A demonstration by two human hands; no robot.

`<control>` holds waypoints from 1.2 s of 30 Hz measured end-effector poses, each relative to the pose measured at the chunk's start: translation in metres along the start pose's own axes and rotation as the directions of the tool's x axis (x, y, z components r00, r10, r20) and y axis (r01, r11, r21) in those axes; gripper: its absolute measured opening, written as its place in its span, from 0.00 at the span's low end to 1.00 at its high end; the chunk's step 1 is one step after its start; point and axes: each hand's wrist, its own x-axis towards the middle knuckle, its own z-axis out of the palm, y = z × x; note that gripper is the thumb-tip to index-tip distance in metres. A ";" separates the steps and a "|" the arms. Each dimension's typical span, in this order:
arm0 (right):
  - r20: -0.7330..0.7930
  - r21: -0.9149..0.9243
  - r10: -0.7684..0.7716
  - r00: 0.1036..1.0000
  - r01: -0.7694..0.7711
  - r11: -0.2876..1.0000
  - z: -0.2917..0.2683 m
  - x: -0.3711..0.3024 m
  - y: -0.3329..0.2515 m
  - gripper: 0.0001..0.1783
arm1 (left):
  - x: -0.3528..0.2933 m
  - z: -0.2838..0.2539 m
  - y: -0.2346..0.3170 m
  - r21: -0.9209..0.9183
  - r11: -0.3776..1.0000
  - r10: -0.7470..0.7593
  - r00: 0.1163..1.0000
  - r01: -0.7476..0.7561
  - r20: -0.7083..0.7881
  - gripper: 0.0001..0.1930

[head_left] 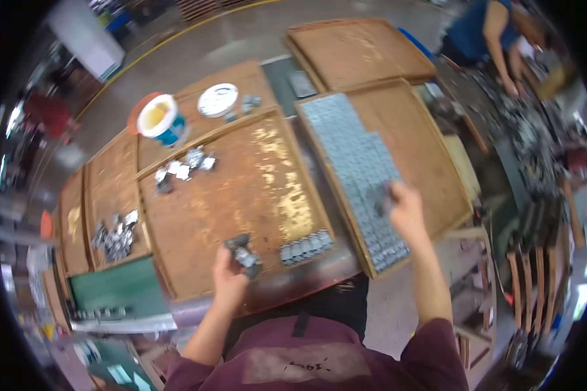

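Note:
Over the front of a wooden tray (209, 215), my left hand (228, 277) is closed around small grey metal parts (244, 255). A short row of similar grey parts (305, 247) stands on the tray just right of it. My right hand (407, 212) is above a second wooden tray (424, 143), its fingers closed on a small dark grey part (383, 201) that is blurred. Under and around that hand, close-packed rows of grey parts (352, 143) cover the tray's left side. A loose cluster of shiny metal parts (186, 166) lies at the left tray's far side.
Beyond the left tray stand a bucket (160, 120) with yellowish contents and a round white lid (218, 100). More shiny parts (115, 236) lie in a tray at the left. Another tray (362, 52) is at the back. At the far right, a person (492, 39) bends over metal pieces.

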 end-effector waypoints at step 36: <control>0.067 0.603 0.116 0.991 -0.133 0.787 0.005 -0.014 0.023 0.20 | -0.043 -0.328 -0.020 0.722 0.336 0.427 0.586 0.605 -0.689 0.16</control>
